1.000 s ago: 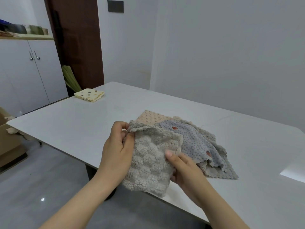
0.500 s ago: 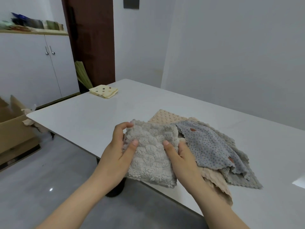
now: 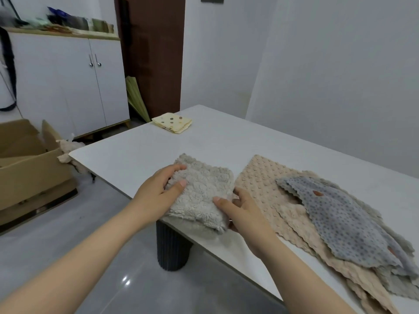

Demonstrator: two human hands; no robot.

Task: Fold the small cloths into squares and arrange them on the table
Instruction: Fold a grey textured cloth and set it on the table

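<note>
Item: folded grey fleece cloth, a rough square, held at the near edge of the white table, its near side overhanging that edge.

- The left hand is clamped on the cloth's left side. The fingers are curled over the far-left corner and the thumb is pressed on top.
- The right hand is clamped on the right side. The thumb is laid on top and the fingers are tucked under the edge.
- A beige dimpled cloth is spread flat just beside the folded one, along the near edge towards the right end.
- A grey spotted cloth is crumpled on top of it, with further scalloped cloths beneath.
- A folded yellow spotted cloth is set at the far-left corner, well apart.
- A black fluted pedestal is seen under the table.
- A cardboard box is placed on the floor at the left.
- A white cabinet is stood behind the box.
</note>
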